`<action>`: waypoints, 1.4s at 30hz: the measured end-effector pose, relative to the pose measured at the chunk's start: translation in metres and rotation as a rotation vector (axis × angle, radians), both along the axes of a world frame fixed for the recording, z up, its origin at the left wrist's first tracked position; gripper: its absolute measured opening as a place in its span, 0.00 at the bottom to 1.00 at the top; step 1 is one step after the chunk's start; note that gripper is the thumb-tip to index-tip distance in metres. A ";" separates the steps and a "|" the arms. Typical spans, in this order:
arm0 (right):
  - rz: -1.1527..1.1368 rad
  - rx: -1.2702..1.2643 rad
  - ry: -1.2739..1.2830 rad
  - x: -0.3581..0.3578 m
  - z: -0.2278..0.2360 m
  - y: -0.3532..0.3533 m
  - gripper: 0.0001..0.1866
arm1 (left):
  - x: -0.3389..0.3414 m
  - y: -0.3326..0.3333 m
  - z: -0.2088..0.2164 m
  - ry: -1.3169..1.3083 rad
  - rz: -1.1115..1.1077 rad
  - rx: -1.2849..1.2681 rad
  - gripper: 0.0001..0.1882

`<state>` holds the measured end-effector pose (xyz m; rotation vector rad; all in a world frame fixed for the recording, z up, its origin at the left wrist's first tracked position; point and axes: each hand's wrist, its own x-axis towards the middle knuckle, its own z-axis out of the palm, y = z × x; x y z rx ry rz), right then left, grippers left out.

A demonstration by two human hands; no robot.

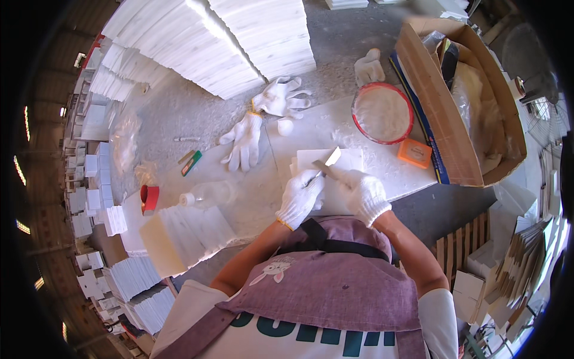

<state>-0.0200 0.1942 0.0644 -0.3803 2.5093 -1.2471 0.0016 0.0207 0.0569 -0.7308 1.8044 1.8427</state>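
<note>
both gloved hands meet at frame centre over the white tile (344, 160). right hand (366, 194) grips the scraper (326, 166), blade slanting to the upper right; left hand (301, 196) pinches its lower end.

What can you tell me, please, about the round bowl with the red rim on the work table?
The red-rimmed bowl is round and shallow, nearly filled with a pale, off-white paste or powder; which, I cannot tell. It stands upright on the white slab, beside the cardboard box and behind the orange block. Neither hand touches it.

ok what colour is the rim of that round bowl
Red, around the round bowl of white paste; clearest in the head view.
</note>
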 end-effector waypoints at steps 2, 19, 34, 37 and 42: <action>-0.040 0.014 0.028 0.001 -0.022 0.002 0.19 | 0.001 0.000 0.003 -0.013 0.010 -0.045 0.09; -0.168 0.011 0.021 -0.001 -0.027 0.002 0.19 | -0.004 -0.007 -0.001 -0.027 -0.039 -0.024 0.11; -0.134 0.060 0.136 0.020 -0.031 -0.014 0.19 | -0.005 -0.010 -0.001 -0.056 -0.015 0.027 0.09; -0.225 0.032 -0.087 -0.003 -0.031 0.001 0.19 | -0.003 -0.010 -0.001 -0.020 -0.007 0.040 0.08; -0.075 0.045 0.046 0.021 -0.011 -0.018 0.18 | -0.004 -0.010 0.000 -0.017 -0.042 -0.005 0.09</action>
